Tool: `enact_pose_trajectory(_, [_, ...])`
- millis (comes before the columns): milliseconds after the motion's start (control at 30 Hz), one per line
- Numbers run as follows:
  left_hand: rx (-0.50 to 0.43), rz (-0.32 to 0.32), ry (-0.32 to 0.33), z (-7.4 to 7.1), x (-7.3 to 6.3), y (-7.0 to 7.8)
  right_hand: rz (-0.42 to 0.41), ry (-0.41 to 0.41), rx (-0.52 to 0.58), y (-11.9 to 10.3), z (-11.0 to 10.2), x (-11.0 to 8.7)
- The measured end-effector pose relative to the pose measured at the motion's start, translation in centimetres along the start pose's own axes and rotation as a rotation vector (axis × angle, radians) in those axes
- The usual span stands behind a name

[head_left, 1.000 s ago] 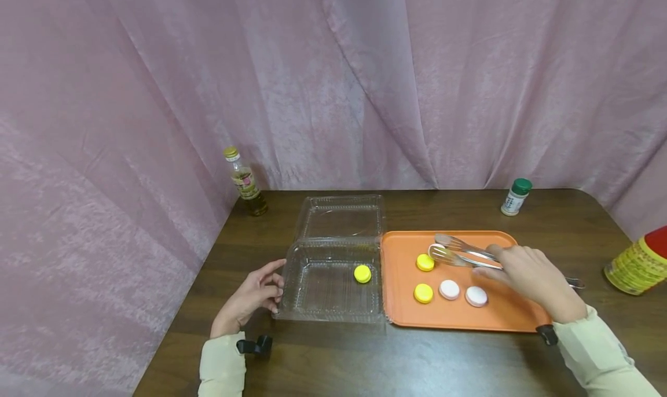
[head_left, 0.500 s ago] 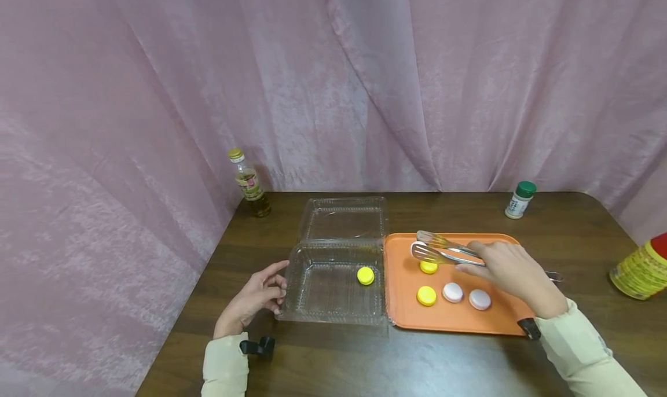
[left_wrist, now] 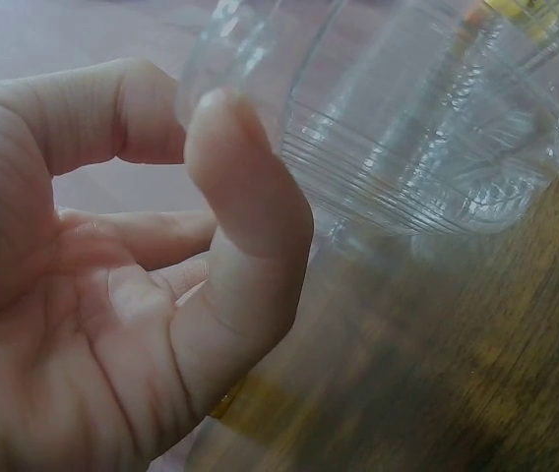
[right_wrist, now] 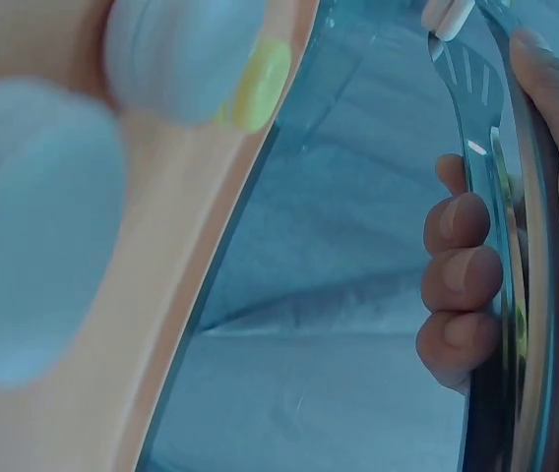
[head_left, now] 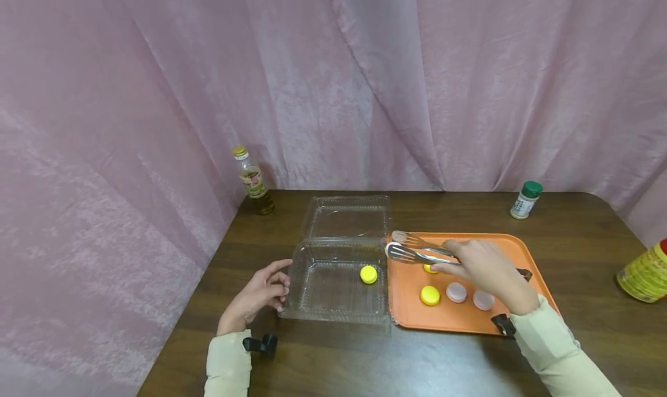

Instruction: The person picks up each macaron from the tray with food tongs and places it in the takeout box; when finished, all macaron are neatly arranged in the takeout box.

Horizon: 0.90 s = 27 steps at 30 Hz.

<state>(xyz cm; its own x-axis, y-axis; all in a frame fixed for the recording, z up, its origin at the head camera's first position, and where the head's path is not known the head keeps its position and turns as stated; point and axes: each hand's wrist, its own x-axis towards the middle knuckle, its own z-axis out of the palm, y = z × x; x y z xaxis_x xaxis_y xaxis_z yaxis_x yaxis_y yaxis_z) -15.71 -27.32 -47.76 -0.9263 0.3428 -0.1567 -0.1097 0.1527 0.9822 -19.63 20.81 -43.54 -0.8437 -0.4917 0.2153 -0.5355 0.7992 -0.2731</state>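
My right hand (head_left: 484, 268) grips metal tongs (head_left: 424, 257) over the left part of the orange tray (head_left: 469, 326). The slotted tips pinch a white macaron (right_wrist: 447, 16), mostly hidden by the tongs in the head view. Left of the tray, a clear plastic clamshell container (head_left: 328, 315) lies with its lid folded back, one yellow macaron (head_left: 369, 274) inside. My left hand (head_left: 263, 293) holds the container's left rim between thumb and fingers. On the tray lie a yellow macaron (head_left: 429, 295), two white macarons (head_left: 456, 292), and another yellow macaron partly covered by the right hand.
An oil bottle (head_left: 253, 183) stands at the back left of the wooden table (head_left: 333, 356). A green-capped shaker (head_left: 526, 200) is at the back right. A yellow canister with a red top (head_left: 645, 275) stands at the right edge. Pink curtain hangs behind.
My right hand has moved left across the tray with the tongs and the white macaron, bringing the tips near the container's right edge. My left hand stays at the container's rim.
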Motion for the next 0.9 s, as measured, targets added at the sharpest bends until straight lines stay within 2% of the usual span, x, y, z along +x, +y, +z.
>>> enact_pose_trajectory(267, [0.005,-0.013,0.009,0.1,-0.1,-0.1,-0.05,-0.001,0.017,-1.4,0.9,0.7])
enact_pose_trajectory(700, [-0.012,0.001,-0.004,-0.1,-0.2,-0.1,-0.11,-0.049,0.051,-3.9,1.9,2.4])
enact_pose_trajectory(900, [-0.006,0.006,-0.004,0.0,0.0,-0.1,-0.164,-0.03,0.026,-4.9,2.2,3.4])
